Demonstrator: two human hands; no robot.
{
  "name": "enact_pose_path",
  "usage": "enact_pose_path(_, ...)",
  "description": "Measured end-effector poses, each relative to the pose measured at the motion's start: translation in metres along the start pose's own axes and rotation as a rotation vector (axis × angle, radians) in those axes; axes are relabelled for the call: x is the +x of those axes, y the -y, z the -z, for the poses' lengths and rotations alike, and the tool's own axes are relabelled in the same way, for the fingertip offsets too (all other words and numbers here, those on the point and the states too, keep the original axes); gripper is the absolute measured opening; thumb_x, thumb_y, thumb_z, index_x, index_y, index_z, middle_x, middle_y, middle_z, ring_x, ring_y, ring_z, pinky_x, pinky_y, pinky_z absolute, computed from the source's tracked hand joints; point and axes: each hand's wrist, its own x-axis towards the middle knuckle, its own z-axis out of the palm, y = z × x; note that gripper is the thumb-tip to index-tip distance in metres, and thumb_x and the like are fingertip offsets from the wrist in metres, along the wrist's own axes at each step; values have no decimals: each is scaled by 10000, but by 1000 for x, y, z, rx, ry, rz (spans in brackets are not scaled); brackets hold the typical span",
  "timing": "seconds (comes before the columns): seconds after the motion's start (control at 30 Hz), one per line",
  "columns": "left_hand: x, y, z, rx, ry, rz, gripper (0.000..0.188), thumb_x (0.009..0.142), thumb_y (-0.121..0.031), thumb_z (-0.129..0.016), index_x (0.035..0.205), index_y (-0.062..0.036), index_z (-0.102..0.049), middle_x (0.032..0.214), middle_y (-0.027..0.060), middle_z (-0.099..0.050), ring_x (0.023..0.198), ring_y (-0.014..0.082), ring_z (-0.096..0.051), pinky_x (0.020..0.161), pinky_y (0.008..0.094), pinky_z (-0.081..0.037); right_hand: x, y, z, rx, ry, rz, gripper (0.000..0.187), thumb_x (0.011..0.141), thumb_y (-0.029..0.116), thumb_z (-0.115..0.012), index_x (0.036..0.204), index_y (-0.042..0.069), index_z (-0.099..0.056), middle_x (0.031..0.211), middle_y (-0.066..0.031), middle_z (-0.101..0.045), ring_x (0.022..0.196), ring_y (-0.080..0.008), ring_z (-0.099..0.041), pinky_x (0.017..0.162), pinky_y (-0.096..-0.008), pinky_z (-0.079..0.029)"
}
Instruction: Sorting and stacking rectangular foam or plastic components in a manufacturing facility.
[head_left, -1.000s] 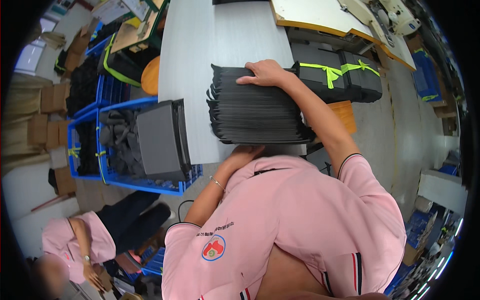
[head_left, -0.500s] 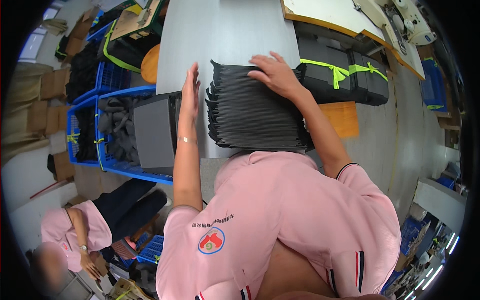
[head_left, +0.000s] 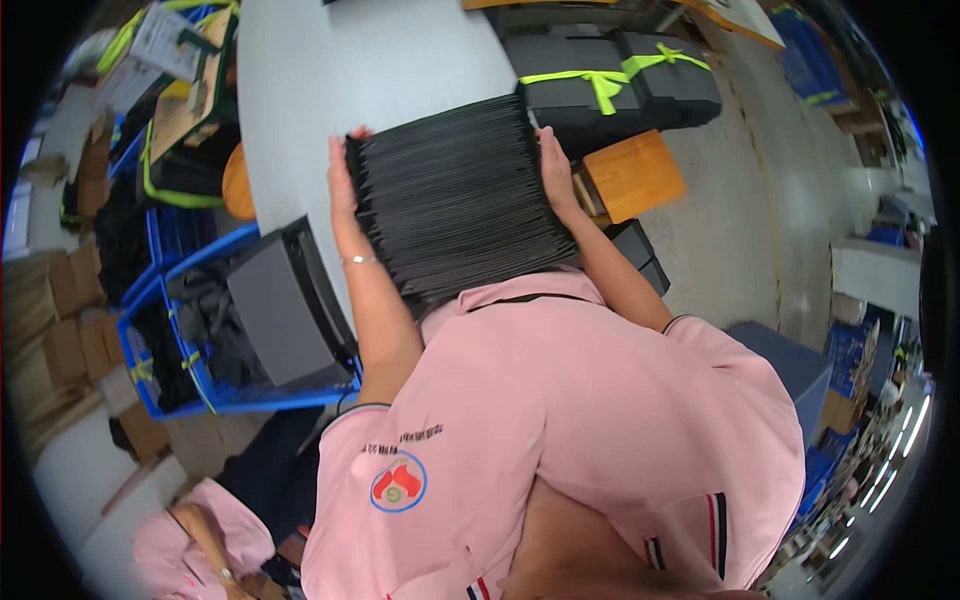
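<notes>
A thick stack of thin black sheets (head_left: pixel 450 195) is packed edge-up in front of my body, its near end close to my shirt. My left hand (head_left: pixel 344 180) lies flat along the stack's left side, fingers pointing away from me. Against the right side presses my right hand (head_left: pixel 556 172), its fingers stretched along the far right corner. The stack is held between both palms. It sits slightly turned; whether it rests on the table or is lifted is hard to tell.
The pale grey table (head_left: pixel 290 120) extends beyond the stack. Black bundles tied with yellow-green bands (head_left: pixel 580 80) and a wooden stool (head_left: pixel 635 177) stand at right. At left are a grey panel stack (head_left: pixel 285 305) and blue crates (head_left: pixel 255 398); a co-worker (head_left: pixel 200 545) is lower left.
My left hand has come against the stack's left side. My right hand has gone from its far top to its right side. The stack is now turned, and the whole view has swung.
</notes>
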Motion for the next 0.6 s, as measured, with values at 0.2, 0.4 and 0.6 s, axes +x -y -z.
enact_pose_path(0.2, -17, -38, -22, 540, -32, -112, 511, 983, -356, -691, 1342, 4, -636, 1329, 125, -649, 1274, 210, -563, 1100, 335, -406, -14, 49, 39, 109, -116, -26, 669, 1088, 543, -365, 1435, -8, -514, 1416, -122, -556, 1294, -212, -522, 1077, -343, -391)
enact_pose_path(0.4, -30, -61, -88, 1324, 182, -732, 551, 935, -393, -727, 1357, -52, -636, 1467, 220, -551, 1463, 365, -402, 1185, 441, -325, -89, 109, 45, -344, 127, 388, 616, 1056, 478, -481, 1491, 43, -440, 1560, -191, -405, 1422, -377, -425, 1177, -402, -317)
enact_pose_path(0.6, -51, 6, -123, 1684, 152, -723, 710, 973, -588, -561, 1485, -101, -500, 1534, 151, -477, 1470, 315, -378, 1197, 655, -150, -124, 108, 62, -812, 507, 679, 684, 1012, 499, -539, 1560, 119, -388, 1637, -94, -348, 1508, -285, -322, 1236, -496, -199)
